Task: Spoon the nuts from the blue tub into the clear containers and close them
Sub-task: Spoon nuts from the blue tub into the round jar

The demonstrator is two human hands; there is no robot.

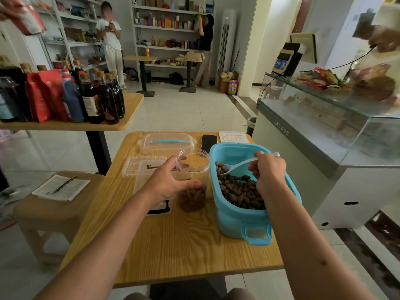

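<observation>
A blue tub point(236, 224) of brown nuts point(240, 191) stands on the right of the wooden table point(173, 245). My right hand point(269, 169) grips a white spoon point(238, 166) whose bowl holds a few nuts inside the tub. Left of the tub stands a clear round jar point(194, 167), open on top, with nuts filling its bottom part. My left hand point(171, 180) grips the jar's side, thumb in front and fingers round its rim side.
The tub's clear lid with a blue handle point(166, 142) lies at the table's back. A flat clear tray or lid point(140, 167) lies left of the jar. A phone point(208, 142) and a paper sheet point(232, 137) lie behind the tub. A stool point(43, 211) stands left; a glass counter point(324, 131) stands right.
</observation>
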